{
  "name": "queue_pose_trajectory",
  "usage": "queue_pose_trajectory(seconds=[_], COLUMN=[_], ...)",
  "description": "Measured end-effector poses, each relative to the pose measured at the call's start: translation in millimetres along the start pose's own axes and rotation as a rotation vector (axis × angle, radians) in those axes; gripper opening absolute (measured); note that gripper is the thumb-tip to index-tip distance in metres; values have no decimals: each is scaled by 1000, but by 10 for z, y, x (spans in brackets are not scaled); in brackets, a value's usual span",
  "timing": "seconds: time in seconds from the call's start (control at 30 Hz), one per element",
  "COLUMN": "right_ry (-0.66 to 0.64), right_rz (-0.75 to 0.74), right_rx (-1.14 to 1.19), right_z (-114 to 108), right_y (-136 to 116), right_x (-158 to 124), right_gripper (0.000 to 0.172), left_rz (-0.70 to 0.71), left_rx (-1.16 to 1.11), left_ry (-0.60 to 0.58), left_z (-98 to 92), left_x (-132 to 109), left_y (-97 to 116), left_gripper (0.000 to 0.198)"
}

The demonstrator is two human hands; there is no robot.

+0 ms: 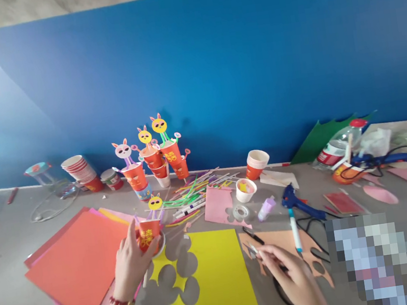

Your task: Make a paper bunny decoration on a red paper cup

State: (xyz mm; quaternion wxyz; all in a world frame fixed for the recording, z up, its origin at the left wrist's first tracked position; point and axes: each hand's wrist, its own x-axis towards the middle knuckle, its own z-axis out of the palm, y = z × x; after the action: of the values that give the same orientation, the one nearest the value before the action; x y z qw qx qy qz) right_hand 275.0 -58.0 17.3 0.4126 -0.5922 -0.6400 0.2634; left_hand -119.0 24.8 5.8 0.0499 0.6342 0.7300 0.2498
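Nearest lies a yellow sheet [225,280] with round holes cut down its left part, so discs have evidently been taken from it, while much of it remains whole. Over its right side, the right hand [286,269] bunches its fingertips at something small and pale; I cannot tell whether they pinch it. A peach sheet [279,236], also holed, lies beyond. The left hand [132,256] is wrapped around a red cup [149,231], left of the yellow sheet, with fingers and thumb on opposite sides. A yellow animal head [155,202] already rises above this cup, so it looks well advanced; whether its arms are complete is too small to tell. Farther back are a blue glue gun [301,204] and loose coloured sticks [193,188]. Behind them stand 3 cup figures [171,152] with heads, apparently finished. Plain cups remain in 2 stacks, a tall stack [81,172] and a short stack [257,162], before the blue wall [192,73].
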Motion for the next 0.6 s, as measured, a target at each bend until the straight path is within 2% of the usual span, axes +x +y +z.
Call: queue_pose_trajectory(seconds=[0.2, 0.27, 0.33, 0.43, 0.5, 0.6], right_ry=[-28, 59, 201, 326, 322, 249], right_rz=[-149, -165, -113, 7, 38, -11], right_rx=[-171, -231, -284, -338, -350, -365], right_z=[-91, -174, -284, -448, -519, -541], right_y=[23, 118, 239, 398, 451, 445], right_x=[-84, -135, -188, -245, -266, -282], right_gripper=[25, 25, 29, 38, 40, 36], left_rz=[-5, -19, -4, 99, 161, 174], left_rx=[-45, -112, -173, -156, -110, -52], left_ry=[42, 46, 1, -83, -111, -115], left_z=[-92, -132, -131, -44, 46, 171], left_x=[-37, -110, -209, -344, -390, -393], left_y=[130, 211, 312, 464, 535, 572], left_gripper=[82, 85, 85, 83, 83, 83])
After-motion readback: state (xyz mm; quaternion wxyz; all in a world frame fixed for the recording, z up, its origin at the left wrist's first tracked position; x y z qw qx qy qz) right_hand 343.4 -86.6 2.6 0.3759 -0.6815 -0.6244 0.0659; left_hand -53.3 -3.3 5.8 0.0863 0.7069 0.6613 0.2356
